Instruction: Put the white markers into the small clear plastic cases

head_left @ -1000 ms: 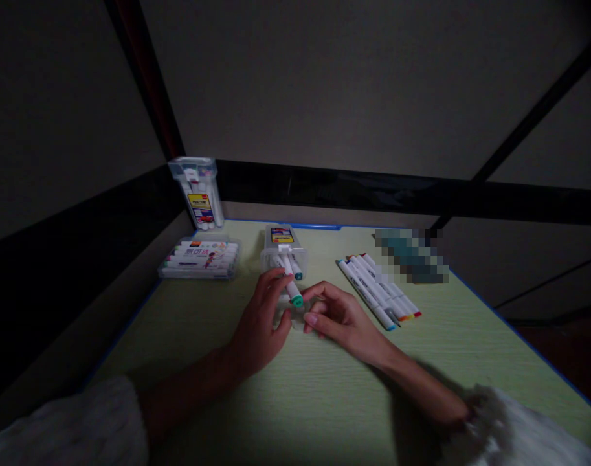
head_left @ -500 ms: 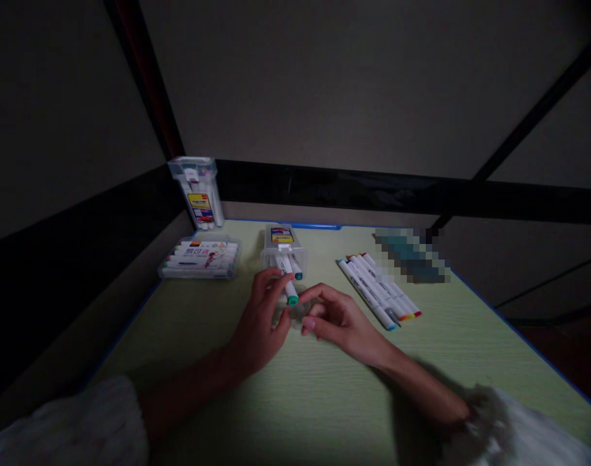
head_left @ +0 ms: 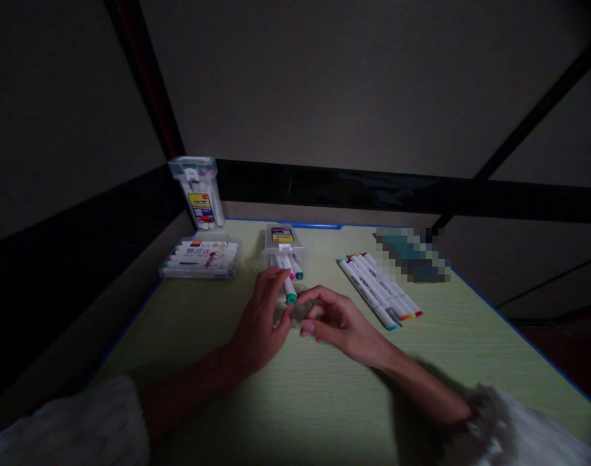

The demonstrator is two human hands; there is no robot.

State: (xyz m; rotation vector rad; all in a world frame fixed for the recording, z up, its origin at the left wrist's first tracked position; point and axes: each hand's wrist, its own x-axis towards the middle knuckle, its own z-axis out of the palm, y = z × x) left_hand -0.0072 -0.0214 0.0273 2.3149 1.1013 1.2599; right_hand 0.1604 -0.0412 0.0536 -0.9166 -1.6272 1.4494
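A white marker with a green end (head_left: 290, 289) slants out of the mouth of a clear plastic box (head_left: 270, 257), which lies on its side. My left hand (head_left: 259, 327) has its fingers curled around this marker from the left. My right hand (head_left: 346, 329) is on the other side, its index fingertip at or very near the green end and its thumb apart from it. Inside the box lie a marker with a dark teal end (head_left: 298, 274) and one with a pink end, partly covered by my left fingers. A clear piece (head_left: 300, 314), perhaps the lid, is under my hands.
Several loose white markers (head_left: 373, 288) lie side by side to the right. A flat marker case (head_left: 200, 259) and an upright marker box (head_left: 198, 194) stand at the left. A blurred-out flat object (head_left: 412, 255) lies at the back right of the green table (head_left: 295, 401).
The green-ended marker has shifted very slightly toward the box, and the pink end beside it shows more clearly. Both hands stay almost in place.
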